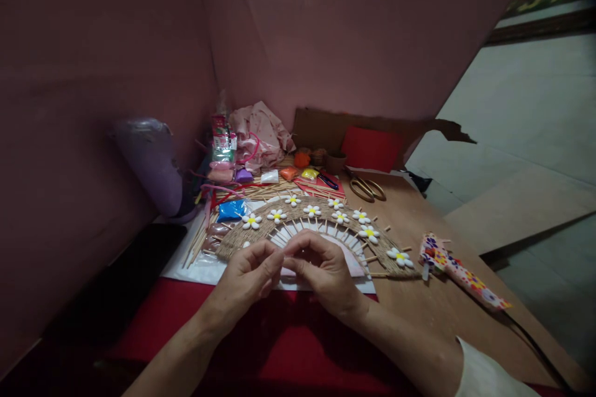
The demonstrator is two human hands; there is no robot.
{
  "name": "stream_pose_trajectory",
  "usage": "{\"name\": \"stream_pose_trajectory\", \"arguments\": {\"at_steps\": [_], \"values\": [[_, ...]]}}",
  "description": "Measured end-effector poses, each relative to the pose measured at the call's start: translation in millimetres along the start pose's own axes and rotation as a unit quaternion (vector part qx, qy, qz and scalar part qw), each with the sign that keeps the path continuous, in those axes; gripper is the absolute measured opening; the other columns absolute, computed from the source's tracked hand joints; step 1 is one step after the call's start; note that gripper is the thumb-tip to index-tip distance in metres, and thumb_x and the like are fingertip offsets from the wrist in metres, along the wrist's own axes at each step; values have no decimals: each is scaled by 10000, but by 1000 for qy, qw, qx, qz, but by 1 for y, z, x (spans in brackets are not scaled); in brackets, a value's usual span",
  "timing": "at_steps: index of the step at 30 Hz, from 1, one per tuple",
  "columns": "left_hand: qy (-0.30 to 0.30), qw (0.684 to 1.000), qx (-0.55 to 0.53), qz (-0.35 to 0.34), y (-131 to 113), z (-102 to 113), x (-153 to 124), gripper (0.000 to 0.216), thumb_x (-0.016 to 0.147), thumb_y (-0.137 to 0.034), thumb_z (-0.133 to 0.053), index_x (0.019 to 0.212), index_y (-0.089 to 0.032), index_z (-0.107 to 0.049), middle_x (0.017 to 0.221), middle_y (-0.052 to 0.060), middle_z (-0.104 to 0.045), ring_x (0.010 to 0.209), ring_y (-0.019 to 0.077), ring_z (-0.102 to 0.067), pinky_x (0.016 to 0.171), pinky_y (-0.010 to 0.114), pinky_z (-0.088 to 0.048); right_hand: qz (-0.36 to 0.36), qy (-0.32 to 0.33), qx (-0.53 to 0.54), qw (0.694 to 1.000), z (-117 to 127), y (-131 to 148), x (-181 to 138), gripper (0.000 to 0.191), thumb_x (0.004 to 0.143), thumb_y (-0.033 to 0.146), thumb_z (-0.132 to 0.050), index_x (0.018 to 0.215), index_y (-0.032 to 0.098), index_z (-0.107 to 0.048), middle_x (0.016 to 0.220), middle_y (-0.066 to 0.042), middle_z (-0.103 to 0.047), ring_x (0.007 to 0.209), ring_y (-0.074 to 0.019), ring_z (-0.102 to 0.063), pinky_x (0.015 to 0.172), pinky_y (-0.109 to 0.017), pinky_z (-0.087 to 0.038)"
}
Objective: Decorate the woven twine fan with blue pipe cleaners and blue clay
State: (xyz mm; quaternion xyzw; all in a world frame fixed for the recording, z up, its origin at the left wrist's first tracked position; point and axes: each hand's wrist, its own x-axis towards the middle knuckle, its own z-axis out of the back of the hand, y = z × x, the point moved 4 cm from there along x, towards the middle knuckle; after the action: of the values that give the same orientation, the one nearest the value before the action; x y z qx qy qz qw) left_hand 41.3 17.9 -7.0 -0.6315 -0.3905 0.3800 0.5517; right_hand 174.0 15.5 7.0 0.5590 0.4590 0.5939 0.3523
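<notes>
My left hand (258, 270) and my right hand (321, 267) meet at the fingertips over the near side of the work. Both are closed in a pinch, and whatever lies between the fingers is too small or hidden to make out. Just beyond them lies a half-round fan shape (242, 237) of sticks woven with brown twine. White clay flowers (369, 234) with yellow centres dot its band. Below the arch, a pale pink half-round piece (351, 258) rests on white paper (186, 265), partly covered by my right hand.
Packets of coloured clay, such as a blue one (231, 209), lie behind with loose sticks. Gold-handled scissors (365, 188) rest at the back. To the right is a flower-patterned glue gun (459, 270) with a cord. A purple object (156, 167) stands left by the wall.
</notes>
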Motion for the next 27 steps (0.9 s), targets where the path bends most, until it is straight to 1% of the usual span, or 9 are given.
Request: {"name": "stream_pose_trajectory", "arguments": {"at_steps": [2,5,9,12,14,17,22,25,27], "values": [[12,1000,-4,3,1,-1,0,307,822,-448,-540,722,-160,-500,498,-73,-396,406,25,-284,380,148,-187,23,-1,-33,999,0,1,-2,57,734,210,-692,750,181,-645,737,0,-577,671,-115,-544,585,-226,-450],[1,1000,-13,-3,1,0,0,304,824,-438,-543,710,-162,-481,499,-74,-394,404,23,-284,380,149,-184,9,-3,-37,999,1,0,-2,124,761,233,-666,874,195,-635,767,0,-591,611,-103,-535,524,-216,-442],[-5,1000,-23,1,-1,0,1,328,818,-450,-541,680,-161,-473,507,-63,-413,394,25,-293,370,156,-173,32,8,-77,996,1,4,-2,49,797,224,-626,790,178,-642,716,3,-571,584,-97,-514,517,-217,-425],[-21,999,-39,-4,-1,2,1,270,837,-426,-515,778,-162,-529,631,-20,-518,421,35,-347,367,162,-197,47,4,-91,995,3,4,-1,60,817,218,-604,782,183,-640,721,1,-570,591,-99,-517,519,-218,-423],[-28,998,-49,-10,0,3,2,213,840,-376,-520,867,-168,-558,690,-11,-537,453,40,-360,388,164,-230,65,-6,-103,993,5,4,0,54,818,213,-605,785,192,-642,755,-7,-580,653,-115,-543,552,-227,-435],[-16,999,-48,1,1,3,2,202,844,-362,-522,836,-163,-557,593,-49,-438,460,37,-297,414,161,-217,106,-20,-128,986,6,7,0,35,804,200,-631,781,196,-657,773,-16,-587,730,-137,-558,619,-251,-442],[15,999,-33,3,3,1,1,261,826,-407,-554,752,-162,-504,530,-77,-346,450,34,-254,414,168,-179,138,-8,-146,980,3,12,-2,59,815,203,-620,820,191,-678,746,-20,-589,705,-140,-557,630,-263,-447],[-4,999,-41,-3,4,3,1,266,834,-414,-541,748,-168,-489,507,-82,-340,437,36,-247,412,173,-171,132,-21,-161,978,5,11,-3,155,849,198,-567,966,195,-668,789,-29,-600,706,-139,-566,603,-256,-453],[-19,999,-40,-4,3,4,2,278,828,-421,-547,735,-166,-487,501,-83,-343,433,34,-244,412,173,-172,146,-28,-189,971,6,11,-5,183,855,172,-554,997,192,-668,795,-35,-606,703,-139,-565,619,-265,-455]]}}
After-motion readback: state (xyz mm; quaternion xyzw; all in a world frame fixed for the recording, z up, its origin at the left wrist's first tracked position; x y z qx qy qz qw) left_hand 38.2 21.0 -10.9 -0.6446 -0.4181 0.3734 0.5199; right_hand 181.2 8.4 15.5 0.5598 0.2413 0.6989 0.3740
